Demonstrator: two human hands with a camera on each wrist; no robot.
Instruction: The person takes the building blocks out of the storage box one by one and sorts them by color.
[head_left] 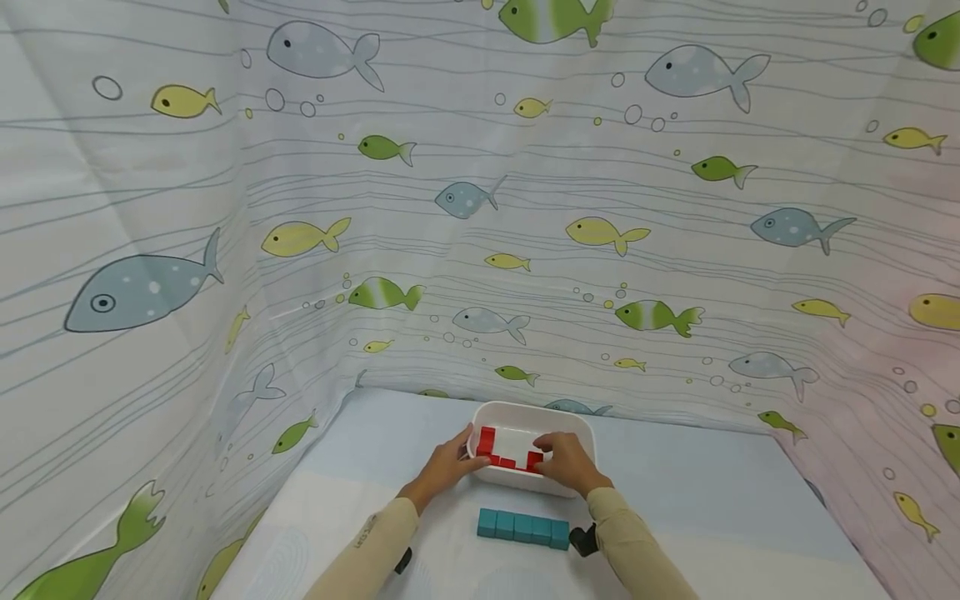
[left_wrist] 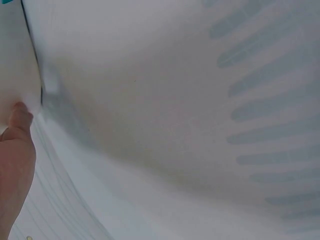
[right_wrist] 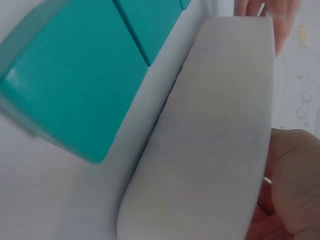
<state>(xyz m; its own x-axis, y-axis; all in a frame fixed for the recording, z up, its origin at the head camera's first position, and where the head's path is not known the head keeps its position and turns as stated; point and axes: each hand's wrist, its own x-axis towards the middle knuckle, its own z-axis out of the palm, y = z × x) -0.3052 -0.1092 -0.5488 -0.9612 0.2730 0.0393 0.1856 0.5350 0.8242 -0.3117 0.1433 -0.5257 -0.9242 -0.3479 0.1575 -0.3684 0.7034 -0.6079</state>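
A white plastic tub (head_left: 528,478) stands on the table with several red blocks (head_left: 487,440) inside, lined along its left and near sides. My left hand (head_left: 447,464) grips the tub's left rim, the thumb reaching over the edge. At the right, my right hand (head_left: 567,461) reaches over the rim and pinches a red block (head_left: 534,458) near the inner right corner. The tub's wall (right_wrist: 200,135) hides those fingertips in the right wrist view. Just in front of the tub lies a straight row of teal blocks (head_left: 522,528).
The pale table (head_left: 705,508) carries a faint printed pattern. Fish-printed curtains (head_left: 480,250) enclose it at the back and on both sides. Black wrist mounts (head_left: 582,540) sit under the sleeves, one close to the right end of the teal row.
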